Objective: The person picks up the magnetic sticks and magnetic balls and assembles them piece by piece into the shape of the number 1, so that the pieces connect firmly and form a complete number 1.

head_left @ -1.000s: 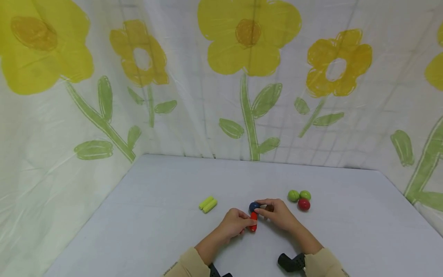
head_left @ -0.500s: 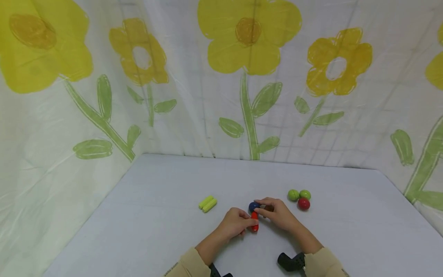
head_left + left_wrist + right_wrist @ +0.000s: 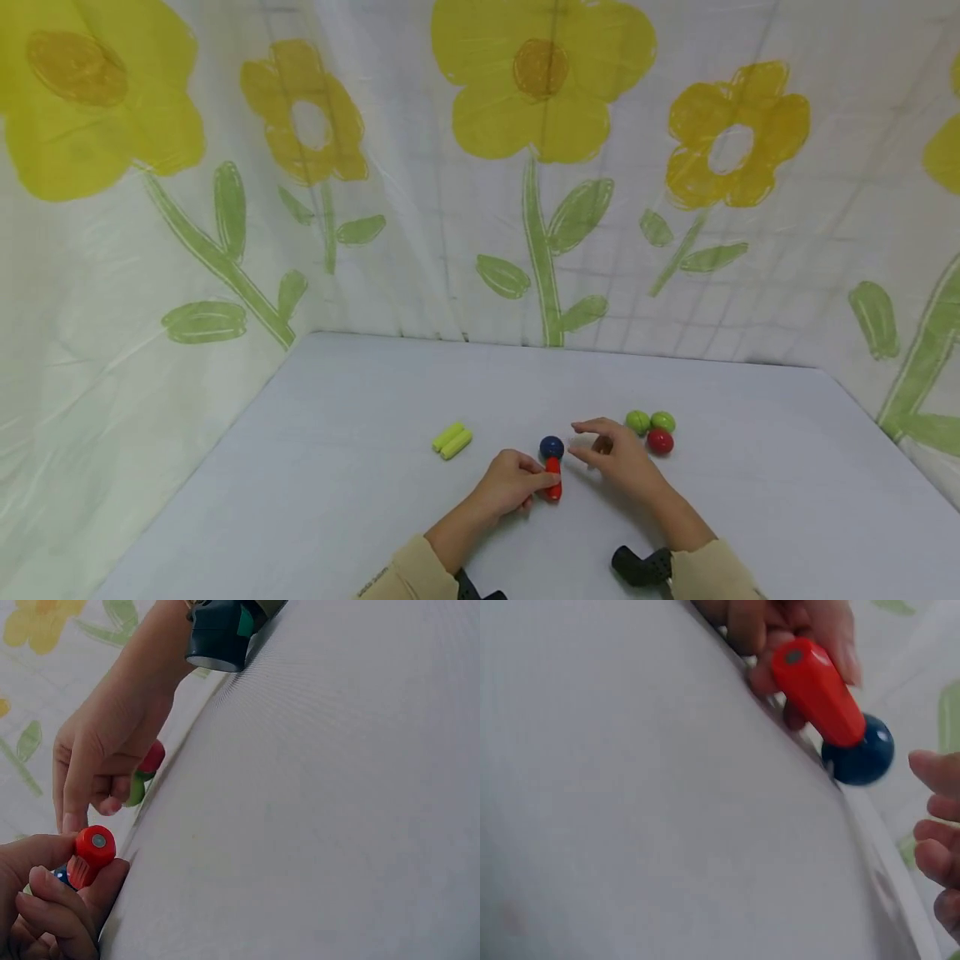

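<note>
A red magnetic rod [image 3: 553, 490] is pinched between the thumb and fingers of my left hand [image 3: 507, 485]. A round grey metal disc shows in the rod's end in both wrist views. At the rod's far end sits a dark blue ball [image 3: 551, 447], touching it; in the right wrist view the blue ball [image 3: 862, 754] is joined to the red rod [image 3: 819, 694]. My right hand [image 3: 618, 454] is just right of the ball, apart from it, with thumb and forefinger spread and nothing between them.
Two yellow-green rods [image 3: 452, 441] lie side by side to the left. Behind my right hand, two green balls [image 3: 637, 422] and a red ball [image 3: 660, 442] sit close together. The white table [image 3: 360, 392] ends at a flower-painted curtain [image 3: 420, 250].
My right hand has let go of the blue ball and moved a little to the right, its fingers spreading. The ball stays against the red rod, which my left hand still holds.
</note>
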The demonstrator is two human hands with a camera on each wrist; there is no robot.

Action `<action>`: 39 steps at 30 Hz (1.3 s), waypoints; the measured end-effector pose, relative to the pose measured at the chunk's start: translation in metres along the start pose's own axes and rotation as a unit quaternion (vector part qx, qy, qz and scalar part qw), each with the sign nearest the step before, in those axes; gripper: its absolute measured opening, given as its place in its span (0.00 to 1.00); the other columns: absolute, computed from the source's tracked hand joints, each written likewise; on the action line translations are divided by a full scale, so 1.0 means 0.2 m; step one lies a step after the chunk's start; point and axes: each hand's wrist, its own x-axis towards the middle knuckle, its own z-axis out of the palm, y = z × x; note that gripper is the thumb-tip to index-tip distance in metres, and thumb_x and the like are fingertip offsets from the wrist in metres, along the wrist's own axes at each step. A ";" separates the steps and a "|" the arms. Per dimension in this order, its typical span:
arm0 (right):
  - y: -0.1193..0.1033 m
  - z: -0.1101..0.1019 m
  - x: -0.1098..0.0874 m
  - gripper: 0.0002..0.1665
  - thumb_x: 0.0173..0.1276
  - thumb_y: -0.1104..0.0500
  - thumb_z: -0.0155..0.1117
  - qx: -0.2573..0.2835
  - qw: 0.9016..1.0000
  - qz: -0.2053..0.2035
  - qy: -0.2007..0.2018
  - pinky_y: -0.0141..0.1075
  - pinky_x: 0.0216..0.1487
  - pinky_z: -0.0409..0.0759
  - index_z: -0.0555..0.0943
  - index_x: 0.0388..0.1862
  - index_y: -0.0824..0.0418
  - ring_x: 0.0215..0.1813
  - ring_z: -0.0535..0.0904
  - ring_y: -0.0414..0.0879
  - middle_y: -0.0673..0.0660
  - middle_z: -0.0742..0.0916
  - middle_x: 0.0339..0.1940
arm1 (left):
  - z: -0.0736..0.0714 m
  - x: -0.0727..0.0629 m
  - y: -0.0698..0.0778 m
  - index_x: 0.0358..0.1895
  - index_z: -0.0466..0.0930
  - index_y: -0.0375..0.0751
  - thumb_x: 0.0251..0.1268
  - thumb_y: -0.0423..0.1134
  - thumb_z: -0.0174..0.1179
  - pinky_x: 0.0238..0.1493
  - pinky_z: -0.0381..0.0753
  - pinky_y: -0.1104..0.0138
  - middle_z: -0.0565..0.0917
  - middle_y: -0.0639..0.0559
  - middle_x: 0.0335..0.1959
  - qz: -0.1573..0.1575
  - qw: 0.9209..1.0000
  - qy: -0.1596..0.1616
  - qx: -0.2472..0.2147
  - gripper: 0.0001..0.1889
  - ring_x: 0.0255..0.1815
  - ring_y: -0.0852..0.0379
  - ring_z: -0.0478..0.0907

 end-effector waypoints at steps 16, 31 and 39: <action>0.15 -0.18 -0.17 0.17 0.51 0.66 0.73 -0.043 0.957 0.015 0.285 0.23 0.22 0.67 0.83 0.42 0.65 0.24 0.67 0.28 0.55 0.80 0.27 | 0.01 0.01 -0.03 0.33 0.82 0.36 0.57 0.43 0.65 0.14 0.61 0.77 0.74 0.58 0.16 0.002 1.000 -0.011 -0.013 0.12 0.11 0.65 0.63; 0.21 -0.21 -0.20 0.22 0.51 0.65 0.73 -0.028 0.951 0.064 0.300 0.24 0.20 0.67 0.81 0.47 0.65 0.22 0.68 0.27 0.55 0.79 0.30 | -0.01 -0.01 -0.02 0.33 0.81 0.37 0.57 0.43 0.64 0.13 0.61 0.77 0.73 0.58 0.15 -0.005 1.000 -0.012 -0.015 0.11 0.10 0.65 0.63; 0.20 -0.22 -0.20 0.23 0.54 0.60 0.72 -0.037 0.956 0.104 0.271 0.27 0.20 0.67 0.80 0.48 0.64 0.20 0.67 0.30 0.51 0.78 0.21 | -0.02 -0.01 -0.02 0.32 0.81 0.37 0.57 0.43 0.64 0.13 0.61 0.76 0.73 0.57 0.15 -0.003 1.000 -0.014 -0.019 0.10 0.11 0.64 0.63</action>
